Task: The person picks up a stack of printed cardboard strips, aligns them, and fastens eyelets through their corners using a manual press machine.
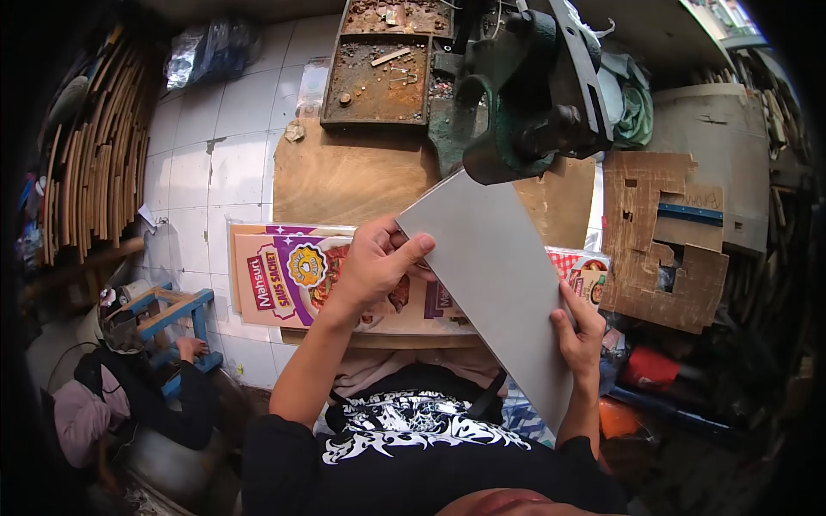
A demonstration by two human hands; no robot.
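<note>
Wooden table [344,176], grey board [495,275] in both hands, its top corner hidden.

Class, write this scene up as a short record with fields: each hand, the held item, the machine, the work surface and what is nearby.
Left hand: grips the grey board's upper left edge
Right hand: holds its right edge
Held item: plain grey board, slanted
Machine: dark green, at the board's top corner
Work surface: wooden tabletop, printed sheets along the near edge
Nearby: rusty tray with small bits
</note>
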